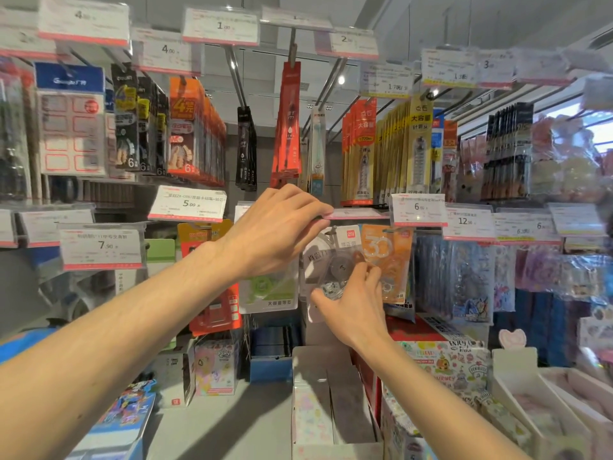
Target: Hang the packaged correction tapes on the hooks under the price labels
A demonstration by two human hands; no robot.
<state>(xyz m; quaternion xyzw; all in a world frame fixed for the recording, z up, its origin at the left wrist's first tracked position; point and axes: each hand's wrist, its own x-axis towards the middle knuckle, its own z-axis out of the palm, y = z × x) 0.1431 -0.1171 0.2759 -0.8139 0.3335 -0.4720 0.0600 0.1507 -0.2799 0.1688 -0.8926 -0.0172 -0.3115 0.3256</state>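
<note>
Your left hand [275,230] was raised to the price label [356,214], fingers curled over its near edge and tipping it up, so it had hold of the label and nothing else. Your right hand [353,305] gripped the tape pack [335,260] from below, thumb on the clear front and fingers bent behind it, with the pack's top edge close under the label. The hook [333,230] showed as a small grey tip just at the pack's top; whether the hang hole was already over it could not be told, since your left fingers and the label hid the join. An orange pack [386,257] hung just beside, to the right and partly behind your pack, and a green pack [268,287] hung low to the left, partly behind your left wrist. The step, as it looked, was threading the hole onto the hook. To do it well you wanted the label held high enough to see the hook's tip, the pack kept upright and square to the hook rather than tilted, and the push made straight back along it. The risk was the card top buckling against the tip, or the pack catching the orange one beside it.
</note>
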